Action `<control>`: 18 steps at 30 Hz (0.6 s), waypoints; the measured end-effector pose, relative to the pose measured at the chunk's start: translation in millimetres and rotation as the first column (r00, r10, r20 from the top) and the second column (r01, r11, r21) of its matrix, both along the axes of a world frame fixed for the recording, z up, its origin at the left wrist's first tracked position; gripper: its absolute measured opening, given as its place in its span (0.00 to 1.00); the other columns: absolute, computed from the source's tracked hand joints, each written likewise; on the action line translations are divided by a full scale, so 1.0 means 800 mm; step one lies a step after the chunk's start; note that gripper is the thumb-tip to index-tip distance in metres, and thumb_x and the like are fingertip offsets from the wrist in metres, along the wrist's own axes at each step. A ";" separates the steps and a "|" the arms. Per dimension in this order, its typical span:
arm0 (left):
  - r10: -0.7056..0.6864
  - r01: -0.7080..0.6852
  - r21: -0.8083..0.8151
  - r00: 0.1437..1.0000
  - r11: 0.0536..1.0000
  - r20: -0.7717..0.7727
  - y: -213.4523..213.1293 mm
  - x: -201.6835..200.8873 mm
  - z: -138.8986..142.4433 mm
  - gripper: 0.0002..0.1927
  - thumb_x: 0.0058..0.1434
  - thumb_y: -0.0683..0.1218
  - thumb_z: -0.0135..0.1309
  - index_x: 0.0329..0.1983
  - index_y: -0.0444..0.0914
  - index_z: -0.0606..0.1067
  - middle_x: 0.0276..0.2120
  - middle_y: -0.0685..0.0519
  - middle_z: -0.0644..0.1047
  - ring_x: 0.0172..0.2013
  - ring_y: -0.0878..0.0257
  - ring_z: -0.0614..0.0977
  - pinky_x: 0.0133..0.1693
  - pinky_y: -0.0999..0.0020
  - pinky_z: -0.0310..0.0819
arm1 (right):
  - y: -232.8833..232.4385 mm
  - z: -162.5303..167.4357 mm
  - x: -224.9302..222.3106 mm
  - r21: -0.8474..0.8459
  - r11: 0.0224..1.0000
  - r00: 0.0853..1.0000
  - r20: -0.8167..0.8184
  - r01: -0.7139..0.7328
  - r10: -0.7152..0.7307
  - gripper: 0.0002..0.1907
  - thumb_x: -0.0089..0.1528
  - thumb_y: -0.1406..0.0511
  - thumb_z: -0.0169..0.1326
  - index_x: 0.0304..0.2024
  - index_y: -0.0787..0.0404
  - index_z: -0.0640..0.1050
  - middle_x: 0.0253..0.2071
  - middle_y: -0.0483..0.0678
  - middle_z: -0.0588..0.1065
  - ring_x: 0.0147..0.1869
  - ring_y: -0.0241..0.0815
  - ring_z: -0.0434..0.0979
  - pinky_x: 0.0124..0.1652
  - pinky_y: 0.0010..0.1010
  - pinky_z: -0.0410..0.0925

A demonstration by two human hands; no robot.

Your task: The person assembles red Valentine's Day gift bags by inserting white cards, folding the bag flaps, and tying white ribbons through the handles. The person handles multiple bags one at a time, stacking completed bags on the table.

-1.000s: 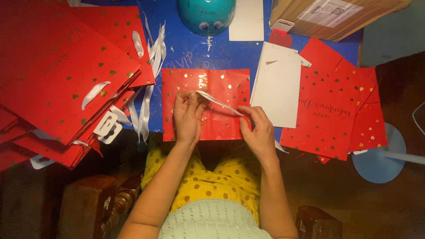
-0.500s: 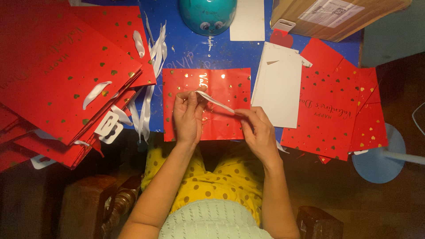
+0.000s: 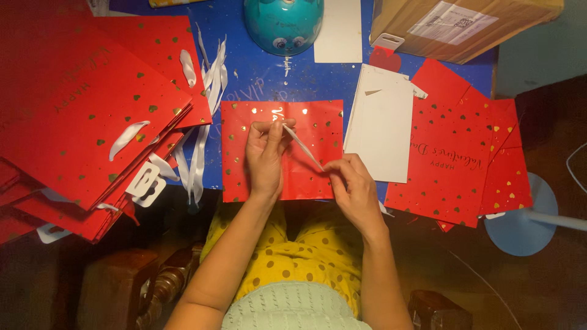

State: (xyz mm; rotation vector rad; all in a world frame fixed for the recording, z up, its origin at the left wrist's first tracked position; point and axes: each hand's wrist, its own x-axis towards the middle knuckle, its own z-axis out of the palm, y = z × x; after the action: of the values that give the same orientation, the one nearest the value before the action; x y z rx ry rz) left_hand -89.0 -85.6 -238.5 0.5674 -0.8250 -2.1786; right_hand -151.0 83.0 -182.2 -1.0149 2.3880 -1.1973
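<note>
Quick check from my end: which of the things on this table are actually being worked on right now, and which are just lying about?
In hand:
- left hand and right hand, each pinching an end of the white ribbon
- red gift bag flat under them

Lying about:
- stack of red bags
- loose ribbons
- white cards
- teal toy
- cardboard box

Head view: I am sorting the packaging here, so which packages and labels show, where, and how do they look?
Cardboard box: top right corner, brown, rectangular.
Label: stuck on that box, white rectangle with dark print.
Red bag: table centre, flat, gold hearts, under both hands.
Bag stack: left, red, white ribbon handles.
</note>
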 end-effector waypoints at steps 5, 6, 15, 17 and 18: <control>-0.157 0.193 -0.186 0.968 0.963 0.195 0.003 -0.028 0.001 0.08 0.71 0.43 0.54 0.49 0.34 0.76 0.40 0.48 0.81 0.42 0.63 0.81 0.44 0.66 0.78 | 0.001 0.000 -0.008 0.122 0.992 0.996 0.090 0.016 -0.027 0.09 0.63 0.73 0.53 0.42 0.61 0.82 0.43 0.49 0.74 0.41 0.42 0.79 0.37 0.33 0.71; -0.206 0.251 -0.196 0.953 0.948 0.223 0.002 -0.031 0.001 0.09 0.70 0.43 0.55 0.49 0.33 0.78 0.40 0.49 0.81 0.40 0.64 0.81 0.42 0.66 0.78 | 0.001 -0.001 -0.011 0.048 0.999 0.997 0.080 0.020 -0.023 0.11 0.63 0.73 0.53 0.48 0.62 0.79 0.46 0.50 0.74 0.47 0.43 0.78 0.41 0.34 0.71; -0.052 0.412 -0.607 0.852 0.680 0.521 -0.002 -0.043 0.011 0.08 0.63 0.43 0.60 0.42 0.35 0.82 0.35 0.50 0.85 0.35 0.65 0.87 0.39 0.70 0.80 | -0.026 -0.024 -0.055 -0.029 0.961 0.962 0.027 0.273 -0.273 0.20 0.70 0.66 0.50 0.64 0.64 0.74 0.34 0.49 0.76 0.37 0.35 0.74 0.43 0.29 0.70; -0.033 0.399 -0.641 0.863 0.656 0.504 0.003 -0.040 0.012 0.08 0.63 0.42 0.59 0.42 0.34 0.82 0.33 0.49 0.85 0.34 0.65 0.86 0.38 0.70 0.80 | -0.035 -0.026 -0.063 -0.099 0.954 0.956 0.106 0.284 -0.273 0.19 0.70 0.65 0.49 0.62 0.65 0.75 0.34 0.45 0.77 0.36 0.31 0.73 0.39 0.28 0.70; -0.022 0.391 -0.659 0.869 0.643 0.494 0.004 -0.039 0.012 0.08 0.63 0.42 0.59 0.41 0.33 0.81 0.33 0.49 0.85 0.33 0.64 0.86 0.37 0.69 0.79 | -0.037 -0.026 -0.066 -0.046 0.949 0.940 0.156 0.313 -0.302 0.18 0.70 0.65 0.49 0.61 0.64 0.77 0.31 0.46 0.75 0.34 0.32 0.71 0.37 0.30 0.68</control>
State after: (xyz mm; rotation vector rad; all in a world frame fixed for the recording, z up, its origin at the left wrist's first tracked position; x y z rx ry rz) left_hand -120.4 -82.2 -228.8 0.5495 -2.0112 -1.6601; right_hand -203.9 53.1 -203.3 -0.5581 2.4630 -1.4155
